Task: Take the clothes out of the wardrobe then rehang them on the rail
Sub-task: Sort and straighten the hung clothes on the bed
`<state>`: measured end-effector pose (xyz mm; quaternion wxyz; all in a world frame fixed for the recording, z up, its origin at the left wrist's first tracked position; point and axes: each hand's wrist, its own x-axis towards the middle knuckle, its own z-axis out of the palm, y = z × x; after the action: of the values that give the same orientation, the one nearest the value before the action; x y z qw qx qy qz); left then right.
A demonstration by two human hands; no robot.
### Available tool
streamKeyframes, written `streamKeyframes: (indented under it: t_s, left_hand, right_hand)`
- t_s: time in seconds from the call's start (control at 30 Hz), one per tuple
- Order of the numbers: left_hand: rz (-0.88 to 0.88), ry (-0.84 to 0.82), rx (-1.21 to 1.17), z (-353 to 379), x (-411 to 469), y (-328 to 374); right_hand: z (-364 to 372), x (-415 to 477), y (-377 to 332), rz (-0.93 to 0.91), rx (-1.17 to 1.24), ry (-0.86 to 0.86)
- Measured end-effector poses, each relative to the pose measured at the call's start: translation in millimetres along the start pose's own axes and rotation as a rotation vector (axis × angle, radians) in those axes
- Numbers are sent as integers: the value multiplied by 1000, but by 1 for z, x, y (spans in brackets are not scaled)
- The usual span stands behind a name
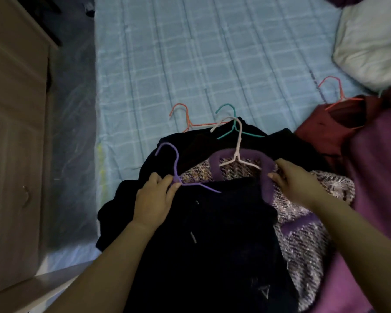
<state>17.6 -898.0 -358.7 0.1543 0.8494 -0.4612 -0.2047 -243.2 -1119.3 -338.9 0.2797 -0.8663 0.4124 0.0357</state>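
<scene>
A heap of clothes on hangers lies on the bed. On top is a black garment [212, 233] on a purple hanger [175, 163]. My left hand [155, 199] pinches that hanger at its neck. Under it lies a purple-trimmed tweed top [303, 240] on a pale pink hanger [238, 152]. My right hand [294, 184] grips the purple collar of this top. Further back, a teal hanger [234, 123] and an orange hanger [187, 123] stick out from another dark garment [190, 143].
The blue checked bedsheet [190, 53] stretches ahead. A maroon garment [339, 125] on a coral hanger [339, 93] and a magenta garment [379, 159] lie at the right. A white pillow [370, 46] sits at the far right. A beige cabinet [11, 143] stands left.
</scene>
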Motion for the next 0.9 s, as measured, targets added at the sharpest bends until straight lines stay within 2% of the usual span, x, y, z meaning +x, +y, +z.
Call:
streamKeyframes:
  t_s: [0.2,0.4,0.6,0.77,0.9]
  left_hand:
    - [7,-61,-389,-58,-58,8]
    - [75,97,-455,-102,-76,51]
    - [251,115,-453,-135,-83,103]
    - [226,132,-490,-152,-100,101]
    - [189,132,-509,-162,-126,89]
  right_hand:
    - [-28,-107,-56,-11,-1,233]
    - [-70,-187,-89,93,-77,567]
    - [-126,-253,-111,77,-175,809]
    - [-159,-249,-131,-35,-257,896]
    - [-138,-255,-140,-39,-223,875]
